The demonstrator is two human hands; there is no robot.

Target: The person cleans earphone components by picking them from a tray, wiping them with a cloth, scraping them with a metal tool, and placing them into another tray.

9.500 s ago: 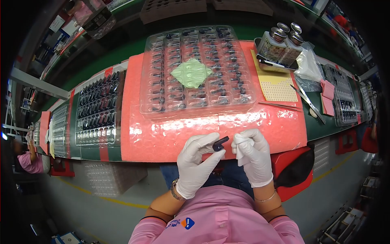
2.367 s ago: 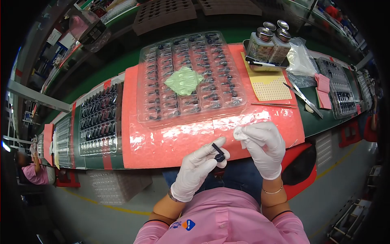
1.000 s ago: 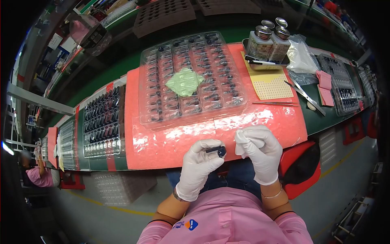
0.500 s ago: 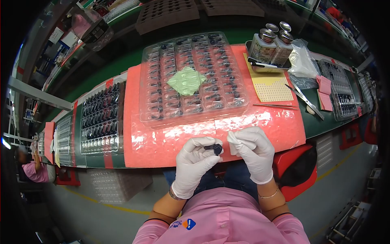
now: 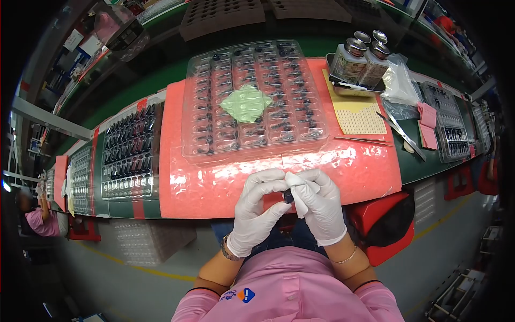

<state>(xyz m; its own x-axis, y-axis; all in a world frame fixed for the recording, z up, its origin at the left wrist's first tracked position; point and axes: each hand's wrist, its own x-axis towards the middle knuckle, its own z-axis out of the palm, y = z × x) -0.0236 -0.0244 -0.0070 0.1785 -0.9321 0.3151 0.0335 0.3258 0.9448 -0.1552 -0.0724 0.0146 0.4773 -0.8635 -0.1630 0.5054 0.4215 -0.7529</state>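
Head view: one small dark part (image 5: pixel 288 197) sits low in the middle of the frame, raised in front of the person's body, near the front edge of the counter (image 5: pixel 412 164). The left hand (image 5: pixel 251 217), gloved in white, has it: that grip is nearly closed, thumb below and fingers curled above, the part at their tips, on the hand's right side in the picture. The right hand (image 5: pixel 325 210), gloved too, has its fingers pinched on a white cloth (image 5: pixel 300 203), a corner of which hangs just right of the part. So the part lies between the two grips, held by the left, with the right close beside it. Its long axis cannot be read, since only a short stub shows and fingers cover the rest.

Beyond the hands, a pink mat (image 5: pixel 214 185) carries a clear tray (image 5: pixel 241 152) of dark pieces, with a pale green piece (image 5: pixel 247 104) on top. Two bottles (image 5: pixel 350 63) and a pair of scissors (image 5: pixel 409 141) are at upper right.

Whether cloth and part touch is hard to tell; white cloth and white glove blend together. The trays at the far right are too small to make out well.
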